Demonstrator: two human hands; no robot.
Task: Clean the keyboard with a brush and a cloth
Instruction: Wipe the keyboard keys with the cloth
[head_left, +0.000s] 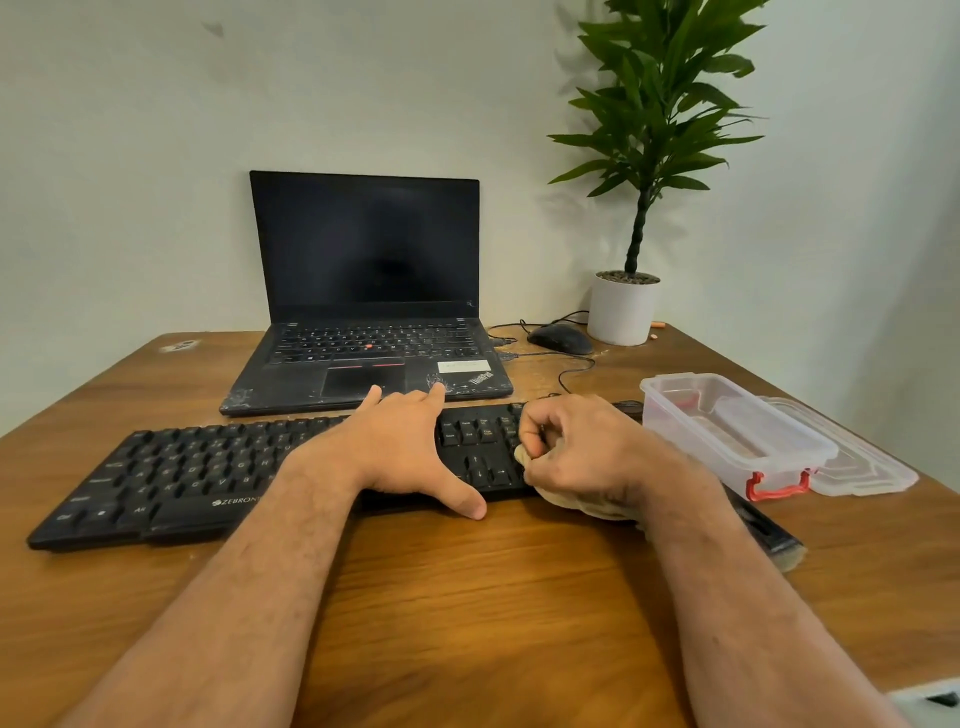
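Black keyboard (208, 467) on wood desk (467, 597) before laptop (363, 312), L hand (400, 447) flat w/ fingers spread pressing its middle, R hand (576, 452) curled, gripping beige cloth (576, 501) on its right end, brush (769, 535) beside R forearm.

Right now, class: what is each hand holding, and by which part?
The right hand grips a bunched beige cloth at its upper end. The left hand holds nothing, resting flat on the keyboard.

The right hand (576, 457) covers most of the cloth (571, 501) and the keyboard's (208, 467) right end.
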